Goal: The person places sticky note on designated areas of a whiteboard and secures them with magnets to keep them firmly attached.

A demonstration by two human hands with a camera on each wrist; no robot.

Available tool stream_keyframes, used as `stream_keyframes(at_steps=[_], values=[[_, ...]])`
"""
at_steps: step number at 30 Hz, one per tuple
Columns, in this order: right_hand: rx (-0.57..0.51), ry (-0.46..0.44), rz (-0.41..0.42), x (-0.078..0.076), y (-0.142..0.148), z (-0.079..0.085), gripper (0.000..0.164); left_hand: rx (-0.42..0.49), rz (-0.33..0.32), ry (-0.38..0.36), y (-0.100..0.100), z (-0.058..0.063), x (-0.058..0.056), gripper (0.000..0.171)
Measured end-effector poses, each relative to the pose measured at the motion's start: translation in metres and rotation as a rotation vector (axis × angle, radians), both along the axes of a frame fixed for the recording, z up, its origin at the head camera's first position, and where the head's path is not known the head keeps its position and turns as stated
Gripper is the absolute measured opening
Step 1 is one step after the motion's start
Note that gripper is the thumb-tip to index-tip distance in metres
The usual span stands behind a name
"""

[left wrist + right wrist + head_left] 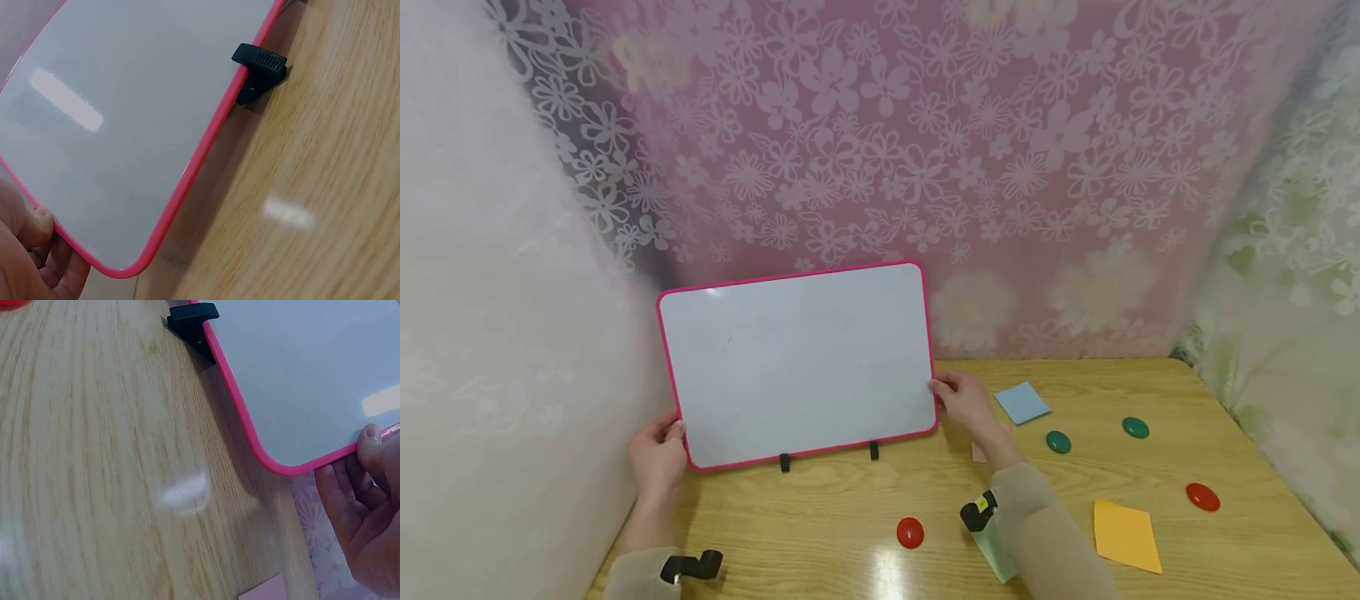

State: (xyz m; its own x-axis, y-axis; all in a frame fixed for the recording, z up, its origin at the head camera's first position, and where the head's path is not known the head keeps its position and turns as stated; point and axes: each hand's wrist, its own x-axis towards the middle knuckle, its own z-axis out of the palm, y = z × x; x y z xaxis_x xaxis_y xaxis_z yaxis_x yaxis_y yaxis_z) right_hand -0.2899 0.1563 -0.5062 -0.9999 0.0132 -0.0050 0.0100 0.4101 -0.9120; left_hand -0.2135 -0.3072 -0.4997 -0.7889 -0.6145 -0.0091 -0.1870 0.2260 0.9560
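A whiteboard (805, 367) with a pink frame stands upright, leaning slightly back, at the rear left of the table. Two black stand feet (785, 462) show under its lower edge. My left hand (658, 457) grips the left side near the lower corner; in the left wrist view the thumb lies on the front and the fingers go behind. On the opposite side my right hand (964, 404) pinches the frame, its thumb (371, 435) on the front face. A black foot (259, 70) clips over the bottom rim in the left wrist view.
On the wooden table (820, 533) lie red magnets (910, 532), green magnets (1058, 442), a blue sticky note (1022, 403), an orange note (1126, 535), a pink note (265, 589) and a green note (996, 550) partly under the right sleeve. Floral curtains (925, 167) hang behind.
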Motion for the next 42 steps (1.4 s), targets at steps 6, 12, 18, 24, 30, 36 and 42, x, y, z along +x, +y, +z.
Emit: stream_keyframes(at_steps=[6, 12, 18, 24, 30, 36, 42], values=[[-0.028, -0.024, -0.007, 0.003, 0.007, 0.001, 0.027, -0.009, -0.016, 0.027, 0.003, 0.001, -0.004, 0.031], [-0.056, -0.025, -0.005, 0.005, 0.013, 0.001, 0.025, -0.004, -0.046, 0.023, 0.007, 0.002, -0.010, 0.031], [-0.026, -0.030, -0.015, 0.011, 0.021, 0.003, 0.027, 0.011, -0.083, -0.008, 0.012, 0.006, -0.016, 0.034], [-0.002, -0.012, -0.024, 0.017, 0.029, 0.003, 0.025, 0.012, -0.098, 0.009, 0.019, 0.008, -0.025, 0.033], [-0.032, -0.027, -0.016, 0.024, 0.041, 0.000, 0.024, 0.000, -0.110, 0.008, 0.025, 0.005, -0.033, 0.032], [-0.051, -0.049, -0.013, 0.028, 0.048, 0.003, 0.025, 0.007, -0.121, -0.010, 0.032, 0.007, -0.037, 0.031], [-0.050, -0.061, -0.026, 0.031, 0.052, 0.004, 0.026, -0.005, -0.135, 0.007, 0.034, 0.005, -0.038, 0.030]])
